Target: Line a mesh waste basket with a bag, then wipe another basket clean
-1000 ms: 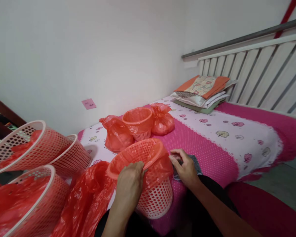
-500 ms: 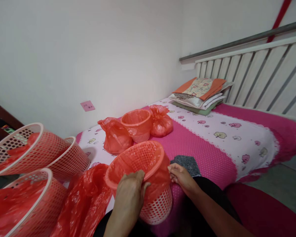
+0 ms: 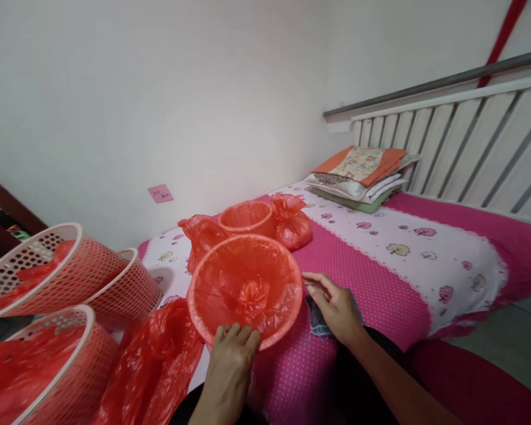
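Observation:
A mesh plastic wastebasket [image 3: 246,292] lined with a red plastic bag [image 3: 252,298] stands before me, its mouth tipped toward me. The bag is folded out over the rim, and its crumpled bottom shows inside. My left hand [image 3: 232,360] grips the near rim with its fingers curled over the edge. At the right side of the rim is my right hand [image 3: 334,307], fingers loosely stretched and tips at or touching the bag-covered edge. Under that hand lies a dark grey cloth [image 3: 319,321]. A loose heap of red plastic bags [image 3: 154,360] lies left of the basket.
Several pink mesh baskets [image 3: 88,277] lie tilted at left, some with red bags inside. Behind stand another lined basket [image 3: 248,216] and two bunched red bags [image 3: 292,223]. Folded bedding [image 3: 358,177] sits by the white bed rail [image 3: 460,141] on the pink bed [image 3: 380,283].
The basket has tipped so its mouth faces me and its lower mesh side is hidden. My left hand moved down with the near rim; the right hand's fingers have loosened and spread.

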